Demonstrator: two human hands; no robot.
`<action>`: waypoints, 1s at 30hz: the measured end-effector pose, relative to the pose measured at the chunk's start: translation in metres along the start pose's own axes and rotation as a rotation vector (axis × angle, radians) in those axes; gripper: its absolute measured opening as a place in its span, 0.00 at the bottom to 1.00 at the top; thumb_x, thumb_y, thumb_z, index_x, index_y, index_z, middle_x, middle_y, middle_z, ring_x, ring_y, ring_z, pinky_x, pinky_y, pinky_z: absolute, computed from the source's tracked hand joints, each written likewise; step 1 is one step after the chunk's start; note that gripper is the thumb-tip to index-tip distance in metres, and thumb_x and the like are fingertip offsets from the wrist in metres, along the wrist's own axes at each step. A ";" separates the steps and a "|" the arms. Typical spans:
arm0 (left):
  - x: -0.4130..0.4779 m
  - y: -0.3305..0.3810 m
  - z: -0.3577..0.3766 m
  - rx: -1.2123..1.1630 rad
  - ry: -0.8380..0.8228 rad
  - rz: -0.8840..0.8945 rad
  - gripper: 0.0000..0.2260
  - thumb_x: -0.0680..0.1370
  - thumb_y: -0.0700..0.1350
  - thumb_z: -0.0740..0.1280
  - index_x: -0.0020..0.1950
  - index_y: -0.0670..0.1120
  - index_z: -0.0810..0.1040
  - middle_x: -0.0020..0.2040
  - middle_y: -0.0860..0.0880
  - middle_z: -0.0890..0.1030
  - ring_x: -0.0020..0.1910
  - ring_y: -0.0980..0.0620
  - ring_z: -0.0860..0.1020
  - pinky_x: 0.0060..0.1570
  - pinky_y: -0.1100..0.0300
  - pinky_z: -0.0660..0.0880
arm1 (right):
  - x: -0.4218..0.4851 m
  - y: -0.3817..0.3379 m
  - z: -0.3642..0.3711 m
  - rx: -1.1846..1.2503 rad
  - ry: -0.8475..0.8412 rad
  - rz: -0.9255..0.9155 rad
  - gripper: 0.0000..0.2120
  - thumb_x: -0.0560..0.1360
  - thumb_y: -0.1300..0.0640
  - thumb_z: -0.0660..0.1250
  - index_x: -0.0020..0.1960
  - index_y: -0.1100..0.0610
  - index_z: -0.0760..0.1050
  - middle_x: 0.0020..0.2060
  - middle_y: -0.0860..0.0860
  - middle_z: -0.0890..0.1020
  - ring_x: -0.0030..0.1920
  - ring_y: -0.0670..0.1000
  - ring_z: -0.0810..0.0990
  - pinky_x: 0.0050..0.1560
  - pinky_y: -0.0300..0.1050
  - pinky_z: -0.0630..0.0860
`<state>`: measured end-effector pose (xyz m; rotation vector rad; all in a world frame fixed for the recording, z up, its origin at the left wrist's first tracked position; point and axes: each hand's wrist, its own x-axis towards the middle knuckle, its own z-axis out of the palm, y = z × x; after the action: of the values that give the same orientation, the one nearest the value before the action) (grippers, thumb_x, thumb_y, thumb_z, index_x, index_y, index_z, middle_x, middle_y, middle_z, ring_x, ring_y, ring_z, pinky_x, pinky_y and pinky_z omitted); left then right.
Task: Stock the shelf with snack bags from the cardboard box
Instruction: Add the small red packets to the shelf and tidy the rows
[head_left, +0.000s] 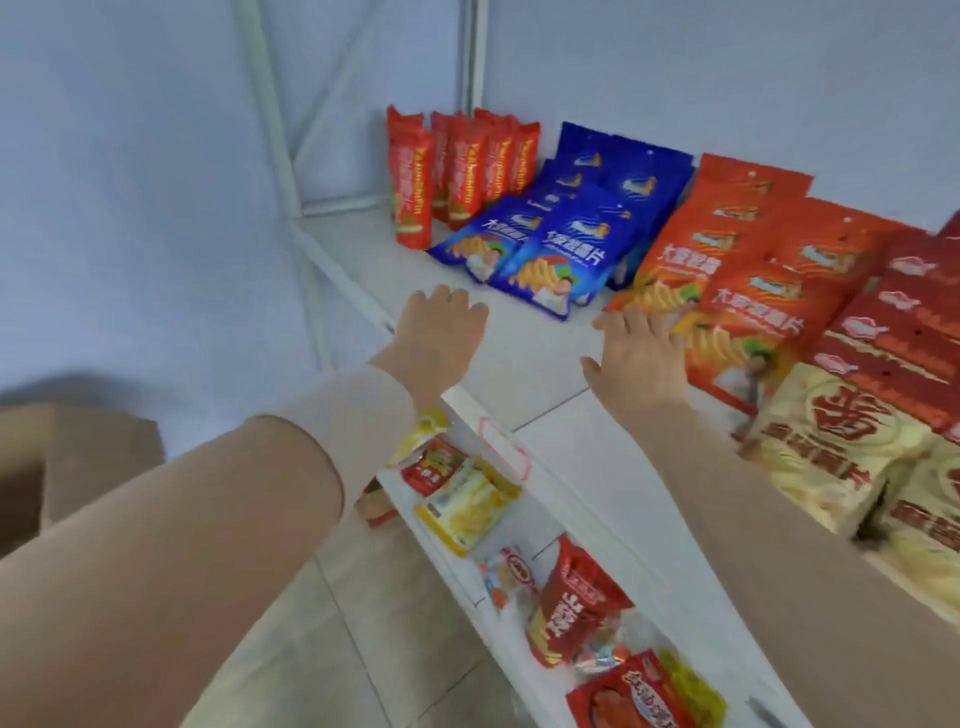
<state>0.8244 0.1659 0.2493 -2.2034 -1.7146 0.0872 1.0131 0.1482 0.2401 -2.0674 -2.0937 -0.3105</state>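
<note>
White shelf (524, 358) holds snack bags (563, 254) just beyond both empty, spread-fingered hands (439, 332) (636, 358).

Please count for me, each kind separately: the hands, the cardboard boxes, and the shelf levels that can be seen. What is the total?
Hands: 2 (left hand, right hand)
Cardboard box: 1
Shelf levels: 2 (upper shelf, lower shelf)
Total: 5

Long beige sleeves (234, 519)

left hand (439, 332) and right hand (636, 358) outstretched, fingers spread, empty
</note>
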 end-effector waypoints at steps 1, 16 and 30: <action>-0.021 -0.035 0.018 0.000 -0.024 -0.043 0.18 0.78 0.43 0.62 0.67 0.43 0.66 0.63 0.44 0.71 0.63 0.44 0.69 0.57 0.52 0.68 | 0.000 -0.041 0.007 0.013 -0.016 -0.052 0.22 0.77 0.50 0.62 0.68 0.56 0.65 0.64 0.56 0.70 0.65 0.59 0.67 0.61 0.53 0.65; -0.288 -0.375 0.258 -0.208 -0.492 -0.666 0.15 0.76 0.42 0.62 0.64 0.46 0.69 0.59 0.46 0.74 0.60 0.45 0.72 0.54 0.54 0.70 | -0.040 -0.508 0.138 0.097 -0.311 -0.777 0.16 0.79 0.54 0.57 0.66 0.55 0.66 0.62 0.53 0.72 0.61 0.56 0.69 0.58 0.49 0.65; -0.437 -0.537 0.414 -0.494 -0.713 -1.157 0.13 0.77 0.48 0.64 0.60 0.46 0.70 0.58 0.46 0.74 0.58 0.46 0.73 0.49 0.56 0.69 | -0.088 -0.755 0.267 0.059 -0.746 -0.961 0.20 0.78 0.49 0.61 0.66 0.55 0.65 0.64 0.52 0.71 0.64 0.54 0.70 0.62 0.49 0.69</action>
<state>0.1018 -0.0412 -0.0455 -1.0770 -3.4290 0.1781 0.2643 0.1291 -0.0564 -1.0370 -3.3524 0.4935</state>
